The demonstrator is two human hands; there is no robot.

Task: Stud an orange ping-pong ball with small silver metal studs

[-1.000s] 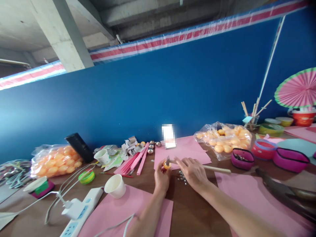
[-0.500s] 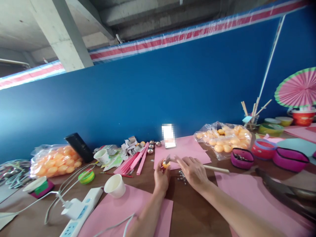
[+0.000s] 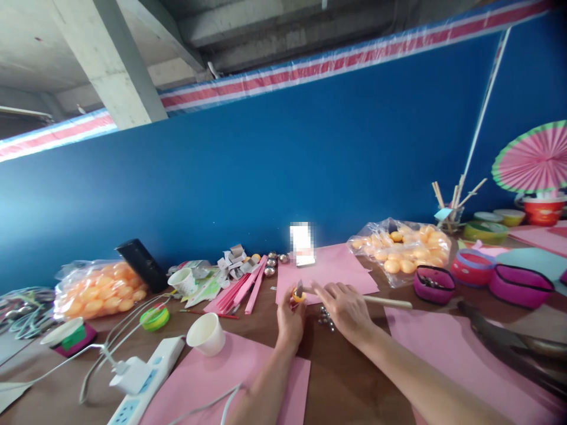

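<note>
The ball [image 3: 299, 298] pinched in the left hand [image 3: 290, 320] could slip toward the surface's [image 3: 341, 375] far edge if the right hand [image 3: 348, 306], gripping the tool [image 3: 388, 303], jerks.

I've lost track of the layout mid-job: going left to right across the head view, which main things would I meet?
Clear bag of orange balls, neon yellow-green ring, white cup, left hand holding orange piece, right hand on a wooden-handled tool, magenta pouch holding metal bits, green-edged pink fan.
</note>
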